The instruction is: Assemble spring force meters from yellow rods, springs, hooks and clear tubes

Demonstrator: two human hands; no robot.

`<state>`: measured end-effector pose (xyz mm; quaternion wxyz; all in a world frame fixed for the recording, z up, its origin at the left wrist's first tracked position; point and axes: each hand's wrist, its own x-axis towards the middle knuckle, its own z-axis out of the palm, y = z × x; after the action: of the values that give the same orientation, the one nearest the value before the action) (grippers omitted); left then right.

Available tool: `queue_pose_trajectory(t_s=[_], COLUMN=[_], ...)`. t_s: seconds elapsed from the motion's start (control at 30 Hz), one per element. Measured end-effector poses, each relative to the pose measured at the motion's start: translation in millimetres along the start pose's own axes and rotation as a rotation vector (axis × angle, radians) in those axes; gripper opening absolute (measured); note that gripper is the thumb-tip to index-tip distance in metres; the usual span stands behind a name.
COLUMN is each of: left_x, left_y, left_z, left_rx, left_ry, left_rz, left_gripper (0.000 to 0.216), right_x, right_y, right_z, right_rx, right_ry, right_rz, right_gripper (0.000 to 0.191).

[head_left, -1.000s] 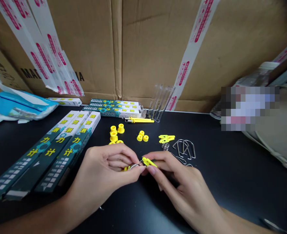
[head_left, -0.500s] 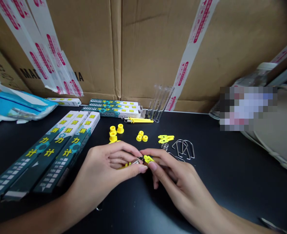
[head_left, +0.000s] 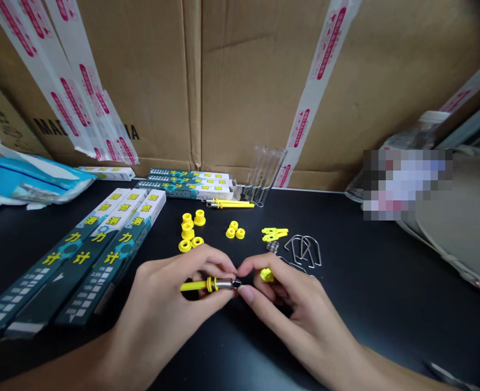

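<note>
My left hand (head_left: 164, 304) is closed around a yellow plastic rod (head_left: 193, 285) with a silvery metal spring (head_left: 224, 284) at its right end. A small wire loop sticks out of that end. My right hand (head_left: 301, 304) has its thumb and index fingertip at this loop, seemingly touching it. Tucked in its curled fingers is a small yellow plastic clip (head_left: 266, 275). Similar yellow clips (head_left: 275, 234) lie beyond my right hand, beside small coil springs (head_left: 272, 247) and bent wire hooks (head_left: 304, 250).
Yellow flanged caps (head_left: 187, 232) and smaller yellow plugs (head_left: 231, 233) lie on the black table (head_left: 223, 353). Printed boxes (head_left: 120, 239) are at left. Clear tubes (head_left: 264, 176) stand against the cardboard (head_left: 240, 92). A bottle (head_left: 423, 130) and grey bag (head_left: 460, 222) are at right.
The yellow clip has moved from my right fingertips back into its curled fingers. Right thumb and index finger have come to the spring's loop. The rod now shows more between my left fingers.
</note>
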<state>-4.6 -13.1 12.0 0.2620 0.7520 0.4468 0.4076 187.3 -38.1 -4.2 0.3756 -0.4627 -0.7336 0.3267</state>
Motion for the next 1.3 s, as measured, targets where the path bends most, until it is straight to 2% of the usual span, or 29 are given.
queue_pose_trajectory(t_s=[0.2,0.4,0.5,0.6,0.67,0.8,0.87,0.97,1.07,1.17,1.3], left_x=[-3.5,-5.7,-4.9,-5.2,-6.8,-10.2,-10.7,-10.4,-10.2,-10.6,-11.2], left_y=[3.2,-0.4,-2.4,-4.0,-5.1,-7.0,-6.6,-3.9,-1.4,-1.2,-1.1], left_z=[0.3,3.0,6.0,8.1,8.1,6.6,6.6,7.6,8.7,8.7,7.9], left_rx=[0.095,0.087,0.073,0.053,0.064,0.209,0.332,0.487,0.551,0.573,0.541], left_ry=[0.048,0.008,-0.015,-0.109,-0.198,-0.314,-0.373,-0.451,-0.503,-0.543,-0.521], left_rz=[0.111,0.168,0.128,-0.005,-0.043,0.051,0.082,0.033,-0.024,-0.01,0.008], left_gripper=[0.026,0.032,0.028,0.026,0.026,0.016,0.024,0.029,0.029,0.032,0.036], right_x=[1.3,1.7,2.4,2.9,3.0,2.7,2.5,2.6,3.7,4.5,3.3], right_y=[-0.5,-1.4,0.3,2.1,2.7,3.5,4.3,6.4,8.7,9.9,10.3], right_z=[0.8,2.6,4.0,3.9,3.1,2.3,2.7,3.8,4.9,6.4,8.6], right_rx=[-0.029,-0.031,-0.031,-0.038,-0.049,-0.095,-0.116,-0.14,-0.177,-0.22,-0.252], right_ry=[0.043,0.029,0.042,0.057,0.069,0.073,0.063,0.055,0.063,0.074,0.034], right_rz=[-0.019,-0.009,-0.007,-0.005,-0.01,-0.039,-0.038,-0.041,-0.055,-0.078,-0.125], right_gripper=[0.007,0.01,0.011,0.012,0.012,0.012,0.012,0.012,0.011,0.01,0.01])
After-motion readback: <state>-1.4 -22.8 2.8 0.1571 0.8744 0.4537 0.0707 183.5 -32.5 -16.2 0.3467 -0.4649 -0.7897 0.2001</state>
